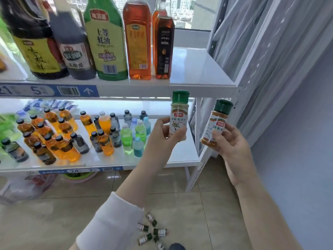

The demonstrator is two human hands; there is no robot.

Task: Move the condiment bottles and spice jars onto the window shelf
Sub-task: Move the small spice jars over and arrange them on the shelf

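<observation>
Bright daylight enters through the window (191, 13) at top; glare whitens the upper shelf (198, 69). Upper-left bottles (32, 37) blurred. Wide-angle bending at frame edges.

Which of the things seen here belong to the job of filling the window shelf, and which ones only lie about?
For the job: pale spice jar and orange spice jar, both held; spice jars on the floor; upper shelf with large condiment bottles.

Only lying about: small drink bottles on the lower shelf; curtain; plastic bag below it.
</observation>
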